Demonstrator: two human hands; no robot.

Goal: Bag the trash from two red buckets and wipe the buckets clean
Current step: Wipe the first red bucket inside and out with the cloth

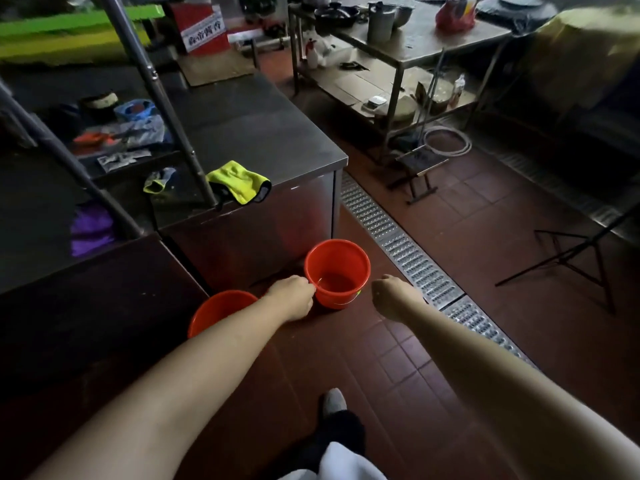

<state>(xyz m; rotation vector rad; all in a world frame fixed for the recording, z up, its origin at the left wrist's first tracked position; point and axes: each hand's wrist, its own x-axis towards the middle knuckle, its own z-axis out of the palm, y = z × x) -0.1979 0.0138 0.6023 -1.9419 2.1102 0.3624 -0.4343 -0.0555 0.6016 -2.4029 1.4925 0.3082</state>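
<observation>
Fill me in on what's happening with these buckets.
A person bends over two red buckets on the tiled floor. The left hand reaches to the rim of the farther bucket, which looks empty; whether its grip has closed is unclear. The right hand hovers beside it, fingers curled. The nearer bucket sits partly behind the left arm.

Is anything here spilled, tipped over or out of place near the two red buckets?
Nothing is spilled or tipped. Both red buckets stand upright on the floor. The only untidy thing is the yellow cloth, hanging over the counter's edge.
</observation>
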